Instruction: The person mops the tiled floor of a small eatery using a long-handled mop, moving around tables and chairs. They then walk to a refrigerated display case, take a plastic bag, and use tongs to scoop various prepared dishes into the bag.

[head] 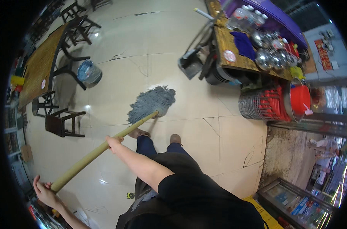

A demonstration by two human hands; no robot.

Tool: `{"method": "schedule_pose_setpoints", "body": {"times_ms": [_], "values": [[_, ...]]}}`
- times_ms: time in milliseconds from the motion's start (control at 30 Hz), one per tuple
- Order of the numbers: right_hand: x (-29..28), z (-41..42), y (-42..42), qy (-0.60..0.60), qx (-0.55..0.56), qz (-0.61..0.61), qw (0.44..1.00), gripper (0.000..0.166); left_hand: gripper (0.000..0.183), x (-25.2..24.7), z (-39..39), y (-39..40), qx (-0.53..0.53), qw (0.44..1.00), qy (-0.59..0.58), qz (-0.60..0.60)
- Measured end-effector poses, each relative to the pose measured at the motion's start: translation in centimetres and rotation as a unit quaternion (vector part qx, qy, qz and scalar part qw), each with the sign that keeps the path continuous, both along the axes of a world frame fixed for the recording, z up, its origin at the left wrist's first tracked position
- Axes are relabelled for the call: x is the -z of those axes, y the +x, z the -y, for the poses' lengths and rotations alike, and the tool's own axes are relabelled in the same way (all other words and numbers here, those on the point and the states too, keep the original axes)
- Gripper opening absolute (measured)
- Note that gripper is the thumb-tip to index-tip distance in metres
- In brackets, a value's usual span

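A string mop lies across the middle of the view, its grey yarn head (150, 103) spread on the tile floor just ahead of my shoes. Its thick bamboo-like handle (84, 163) slants down to the lower left. Partway along it, my right hand (114, 143) is wrapped around the pole. At the pole's upper end is my left hand (44, 191), its palm against the end and some fingers stretched out. Both brown shoes (175, 138) stand behind the mop head, the left one close to the yarn.
Left are a wooden table (43, 65), a stool (64, 123) and a bucket (89, 71). At right, a dustpan (190, 64) stands beside a wooden table (236, 61) with bottles and metalware. Near the doorway are a wire basket (253, 103) and a glass-topped cabinet (294, 200).
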State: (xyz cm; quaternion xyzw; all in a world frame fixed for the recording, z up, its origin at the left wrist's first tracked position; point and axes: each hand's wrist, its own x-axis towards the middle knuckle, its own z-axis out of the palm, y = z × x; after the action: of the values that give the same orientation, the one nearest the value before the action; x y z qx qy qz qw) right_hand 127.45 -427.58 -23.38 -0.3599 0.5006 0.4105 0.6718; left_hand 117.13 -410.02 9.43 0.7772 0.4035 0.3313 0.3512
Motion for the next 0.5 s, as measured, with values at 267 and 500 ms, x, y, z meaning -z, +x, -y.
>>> {"method": "schedule_pose_setpoints", "body": {"times_ms": [267,500], "values": [[8.4,26.0,-0.3,-0.123,0.178,0.013,0.976,0.059,0.023,11.6,18.3,10.2,0.228,0.966,-0.07,-0.098],[17.6,57.1,-7.5,-0.552,0.192,-0.146,0.798,0.039,0.026,19.5,45.4,6.6,0.47,0.824,-0.25,-0.192]]}}
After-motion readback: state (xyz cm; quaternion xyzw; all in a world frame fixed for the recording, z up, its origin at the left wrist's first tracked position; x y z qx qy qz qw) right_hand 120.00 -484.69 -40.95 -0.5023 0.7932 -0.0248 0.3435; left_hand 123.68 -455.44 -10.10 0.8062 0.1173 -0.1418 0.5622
